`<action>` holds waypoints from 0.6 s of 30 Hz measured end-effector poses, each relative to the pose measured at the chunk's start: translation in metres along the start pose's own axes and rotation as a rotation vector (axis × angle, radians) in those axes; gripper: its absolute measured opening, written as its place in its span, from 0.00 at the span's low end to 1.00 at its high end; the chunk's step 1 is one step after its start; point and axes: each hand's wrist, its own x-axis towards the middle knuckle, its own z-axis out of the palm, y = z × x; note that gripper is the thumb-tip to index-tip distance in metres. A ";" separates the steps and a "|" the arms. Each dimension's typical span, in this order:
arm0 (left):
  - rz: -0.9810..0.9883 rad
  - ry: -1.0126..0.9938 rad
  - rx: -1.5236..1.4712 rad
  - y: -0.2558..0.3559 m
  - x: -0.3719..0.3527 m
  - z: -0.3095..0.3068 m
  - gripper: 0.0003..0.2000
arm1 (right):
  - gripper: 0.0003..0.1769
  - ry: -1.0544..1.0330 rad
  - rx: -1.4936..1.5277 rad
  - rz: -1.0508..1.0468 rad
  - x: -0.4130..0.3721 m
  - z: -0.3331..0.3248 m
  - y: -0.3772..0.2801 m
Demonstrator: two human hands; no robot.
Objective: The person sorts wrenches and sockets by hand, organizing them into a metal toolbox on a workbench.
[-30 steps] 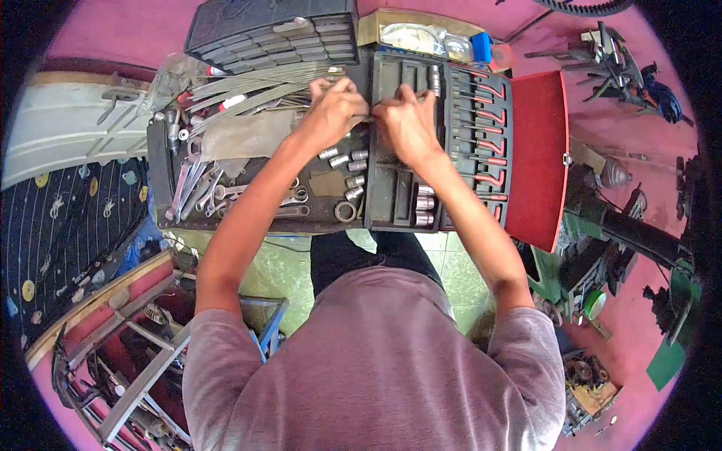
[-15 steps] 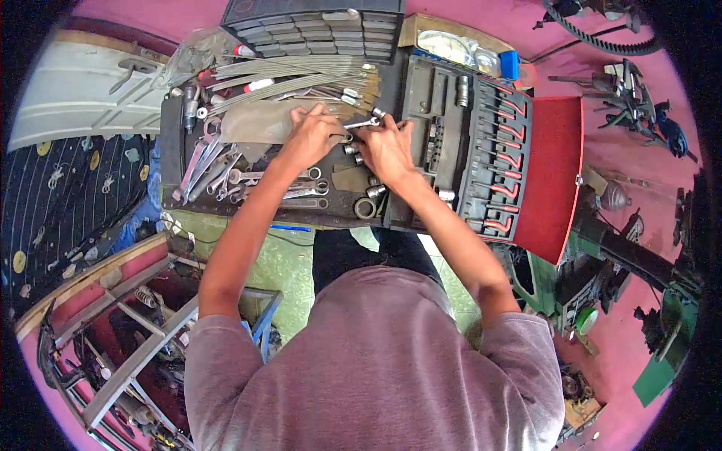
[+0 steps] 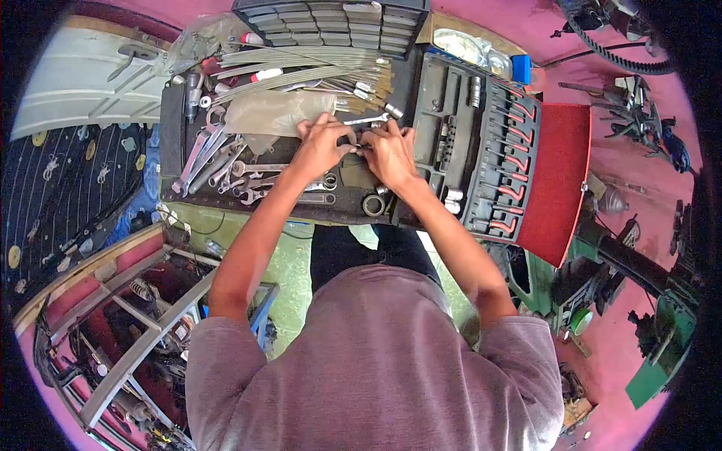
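My left hand (image 3: 322, 152) and my right hand (image 3: 389, 156) are close together over the dark workbench, fingers bent and tips nearly meeting. Between the fingertips is something small, too hidden to name. Just beyond them a combination wrench (image 3: 365, 120) lies crosswise, its far end near a chrome socket (image 3: 393, 111). A beige sheet (image 3: 272, 113) spreads out left of my left hand. Several wrenches (image 3: 301, 199) lie nearer to me, and a metal ring (image 3: 373, 204) rests below my right hand.
At right lies an open tool case (image 3: 430, 105) with red-handled tools (image 3: 519, 139) and a red lid (image 3: 557, 180). Long thin rods (image 3: 301, 60) lie behind the sheet, before a small-drawer cabinet (image 3: 331, 24). More wrenches (image 3: 201, 154) fan out at left.
Both hands have come nearer each other and slightly toward me, fingertips now almost touching. The wrench beyond them shows more fully. The camera view has shifted a little.
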 end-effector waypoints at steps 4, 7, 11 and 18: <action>-0.055 -0.045 -0.056 0.003 0.001 -0.003 0.09 | 0.13 -0.053 0.075 0.033 0.000 0.006 0.005; -0.060 -0.068 -0.066 0.004 0.003 -0.005 0.09 | 0.12 -0.074 0.100 0.054 0.003 0.006 0.009; 0.017 -0.007 -0.106 0.011 0.012 -0.006 0.09 | 0.13 -0.028 0.097 0.043 0.005 -0.017 0.011; 0.199 0.183 -0.139 0.049 0.069 0.006 0.05 | 0.17 0.144 0.077 0.145 0.009 -0.062 0.050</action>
